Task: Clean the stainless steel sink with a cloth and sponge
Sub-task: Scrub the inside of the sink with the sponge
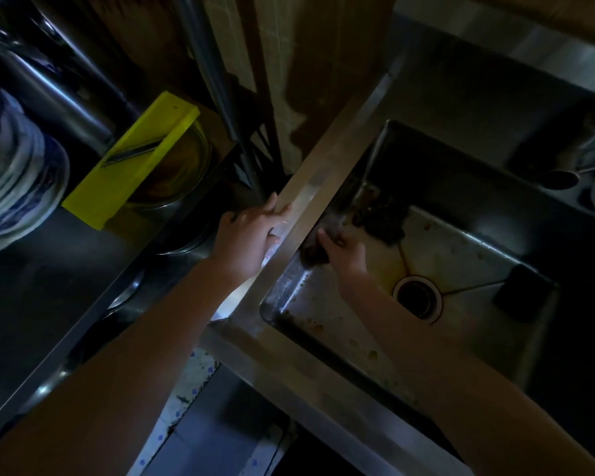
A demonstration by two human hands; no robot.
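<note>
My left grip (253, 231) is hooked over the near-left rim of the sink (323, 166), fingers curled onto the steel edge and thumb on its outer side. My right grip (344, 250) is down inside the basin, closed round a dark wad (313, 252) and holding it against the sink wall just below that rim; in this dim light I cannot tell whether the wad is cloth or sponge. The two grips sit close together, with only the rim between them. Just beyond my right grip a second dark clump (382, 218) lies on the sink floor near the far-left corner. To the right of my right wrist is the round drain (418, 298), and further right still, well apart from my grip, a dark block (522, 293) leans at the foot of the opposite wall. Brown stains fleck the basin floor around the drain and along the near edge. Out to the left of my left grip, a yellow slicer (131, 159) lies across a metal bowl (189, 159), and past that a stack of blue-and-white plates (11, 187) stands on the dark tabletop (49, 276).
</note>
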